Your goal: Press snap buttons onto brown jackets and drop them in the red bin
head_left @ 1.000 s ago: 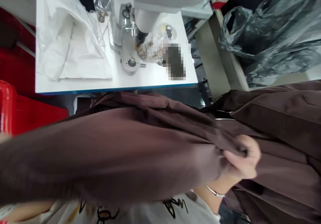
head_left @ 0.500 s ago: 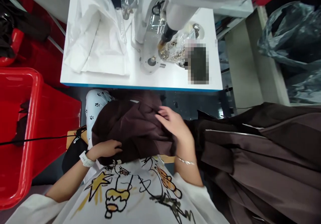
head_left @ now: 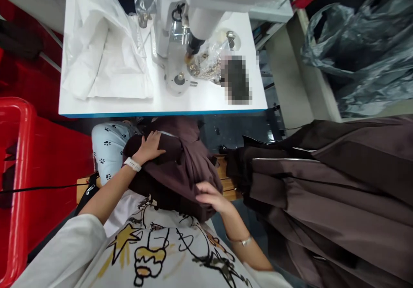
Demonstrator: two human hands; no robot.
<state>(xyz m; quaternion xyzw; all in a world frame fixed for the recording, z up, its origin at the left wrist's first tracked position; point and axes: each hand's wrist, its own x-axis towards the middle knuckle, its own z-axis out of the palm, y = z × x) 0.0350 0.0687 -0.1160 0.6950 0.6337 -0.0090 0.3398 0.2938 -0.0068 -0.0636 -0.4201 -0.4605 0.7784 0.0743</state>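
Note:
A dark brown garment (head_left: 180,163) lies bunched across my lap, below the table's front edge. On its far left part rests my left hand (head_left: 150,148), open, with fingers spread over the cloth. My right hand (head_left: 213,196) is at the garment's near right side, thumb and fingers closed on a fold. The cloth partly covers its fingertips. Beyond the lap, a white press-like machine (head_left: 177,81) with a round lower die stands on the table.
A white table (head_left: 129,106) with a blue edge holds a white plastic bag (head_left: 106,64) and a clear bag of small metal parts (head_left: 209,64). A red bin (head_left: 58,163) stands at left. More brown garments (head_left: 322,193) are heaped at right, below grey plastic bags (head_left: 355,55).
My left hand has moved forward on the garment and spread its fingers. My right hand has come back toward my body onto a fold. The cloth has shifted, and the view has turned right.

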